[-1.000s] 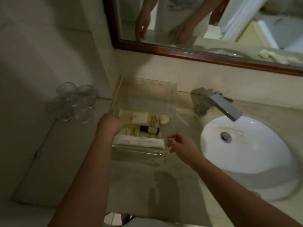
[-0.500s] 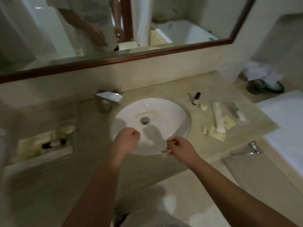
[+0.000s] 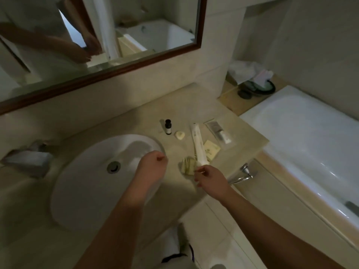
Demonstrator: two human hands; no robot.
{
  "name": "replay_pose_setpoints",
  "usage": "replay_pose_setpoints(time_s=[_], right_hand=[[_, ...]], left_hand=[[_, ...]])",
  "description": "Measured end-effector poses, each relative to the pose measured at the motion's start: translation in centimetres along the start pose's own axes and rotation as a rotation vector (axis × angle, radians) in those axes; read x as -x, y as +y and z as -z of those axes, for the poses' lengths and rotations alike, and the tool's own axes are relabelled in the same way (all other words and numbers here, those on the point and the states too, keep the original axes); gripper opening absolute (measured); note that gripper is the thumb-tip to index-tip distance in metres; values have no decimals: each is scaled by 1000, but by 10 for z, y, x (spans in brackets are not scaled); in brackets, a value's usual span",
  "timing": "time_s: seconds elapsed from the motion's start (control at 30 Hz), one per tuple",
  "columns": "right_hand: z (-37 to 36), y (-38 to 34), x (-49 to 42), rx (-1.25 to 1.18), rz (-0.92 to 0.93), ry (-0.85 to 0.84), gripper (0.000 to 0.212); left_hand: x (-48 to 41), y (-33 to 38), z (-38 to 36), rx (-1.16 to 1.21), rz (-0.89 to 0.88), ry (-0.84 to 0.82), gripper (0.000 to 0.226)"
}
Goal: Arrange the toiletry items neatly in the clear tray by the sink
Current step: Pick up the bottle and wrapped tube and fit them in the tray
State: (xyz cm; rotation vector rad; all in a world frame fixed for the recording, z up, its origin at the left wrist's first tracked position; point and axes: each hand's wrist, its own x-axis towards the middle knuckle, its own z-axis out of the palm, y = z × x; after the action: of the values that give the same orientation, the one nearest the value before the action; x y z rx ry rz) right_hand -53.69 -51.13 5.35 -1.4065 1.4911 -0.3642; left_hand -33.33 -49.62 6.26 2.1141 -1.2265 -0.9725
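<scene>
The clear tray is out of view. Loose toiletries lie on the counter (image 3: 194, 105) right of the sink (image 3: 87, 183): a small dark bottle (image 3: 168, 126) standing upright, a small white soap (image 3: 180, 135), a long white packet (image 3: 197, 144), a clear pouch (image 3: 218, 131) and two pale sachets (image 3: 212, 149) (image 3: 186, 165). My left hand (image 3: 153, 166) is a loose fist over the sink's right rim, holding nothing visible. My right hand (image 3: 209, 178) has curled fingers touching the near end of the long white packet; whether it grips the packet is unclear.
A blurred faucet (image 3: 29, 159) is at the left behind the sink. The mirror (image 3: 97, 35) hangs above. A white bathtub (image 3: 301, 144) lies to the right, with a chrome handle (image 3: 243, 172) below the counter edge and a lined bin (image 3: 254, 82) beyond.
The view has swung right, away from the tray to the sink and loose items. Both hands left the tray; my right hand now reaches the long white packet.
</scene>
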Motion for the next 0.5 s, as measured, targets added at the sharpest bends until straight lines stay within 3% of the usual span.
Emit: replay_pose_setpoints(time_s=[0.1,0.3,0.5], right_hand=[[18,-13,-35,72,-11,-22,22],[42,-17,-108,150,-19,2,29],[44,-23,-156,387,44,75,58]], left_hand=[[-34,9,-7,66,15,102,14],[-93,16,-15,60,87,201,42],[-140,36,-22,-35,79,193,61]])
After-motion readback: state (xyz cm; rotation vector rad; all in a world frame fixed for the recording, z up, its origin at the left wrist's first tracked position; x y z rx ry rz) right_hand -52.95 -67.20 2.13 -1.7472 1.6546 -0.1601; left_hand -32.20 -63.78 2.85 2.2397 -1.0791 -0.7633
